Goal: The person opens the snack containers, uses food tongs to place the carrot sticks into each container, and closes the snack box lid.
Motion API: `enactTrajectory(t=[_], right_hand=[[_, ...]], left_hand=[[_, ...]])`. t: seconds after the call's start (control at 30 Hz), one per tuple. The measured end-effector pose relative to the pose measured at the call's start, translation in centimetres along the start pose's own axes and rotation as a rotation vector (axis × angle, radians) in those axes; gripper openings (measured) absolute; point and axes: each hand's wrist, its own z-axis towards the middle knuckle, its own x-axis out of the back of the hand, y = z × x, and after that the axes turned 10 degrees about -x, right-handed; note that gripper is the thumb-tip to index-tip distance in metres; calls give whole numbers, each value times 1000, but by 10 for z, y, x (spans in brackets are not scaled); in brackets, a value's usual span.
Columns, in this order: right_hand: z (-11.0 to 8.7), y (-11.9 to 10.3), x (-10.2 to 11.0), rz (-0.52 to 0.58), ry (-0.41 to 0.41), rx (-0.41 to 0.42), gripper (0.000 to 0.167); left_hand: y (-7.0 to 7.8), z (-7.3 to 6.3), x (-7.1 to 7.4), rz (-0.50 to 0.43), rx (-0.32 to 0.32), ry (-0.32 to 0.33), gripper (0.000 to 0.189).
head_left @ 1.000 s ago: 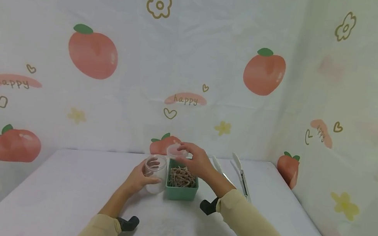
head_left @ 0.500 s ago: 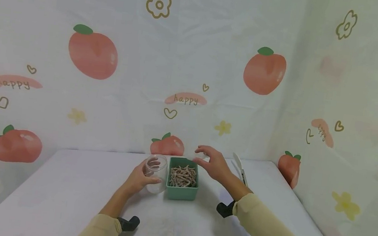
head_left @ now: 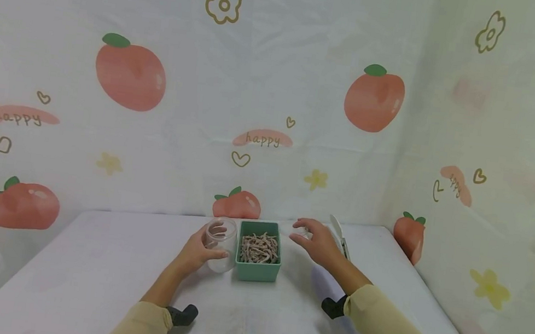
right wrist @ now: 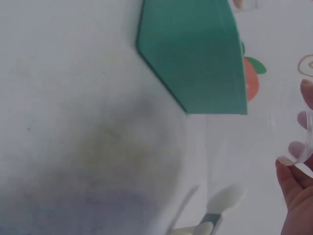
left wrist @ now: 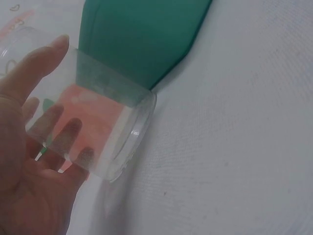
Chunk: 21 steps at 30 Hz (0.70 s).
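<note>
In the head view my left hand [head_left: 195, 252] grips a clear, open-topped jar [head_left: 219, 263] upright on the table, left of a green box. The left wrist view has the thumb on the near side of the jar [left wrist: 90, 100] and fingers showing through its far wall. The green box [head_left: 257, 273] holds a heap of brownish twig-like strips [head_left: 260, 249]. To the right of the box, my right hand [head_left: 322, 246] holds a clear round lid, pinched by its rim between thumb and fingers; the right wrist view shows the lid [right wrist: 288, 128] best.
Behind my right hand lie tongs [head_left: 337, 228] with pale tips, partly hidden by the hand and forearm. The white table [head_left: 87, 268] meets a fruit-printed wall covering [head_left: 178, 124] at the back and a printed side sheet on the right.
My right hand has carried the lid from above the green box rightward and slightly down, uncovering the box but hiding more of the tongs. My left hand and the jar have stayed put.
</note>
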Motion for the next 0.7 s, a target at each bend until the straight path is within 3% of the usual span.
enactTrajectory(t=[0.27,0.7], right_hand=[[-10,16,-6,-11,-37,-114,27],[-15,30,-26,-88,-99,-155,22]], left_hand=[[-1,1,-1,6,5,2,78],[2,-1,-1,3,11,11,78]])
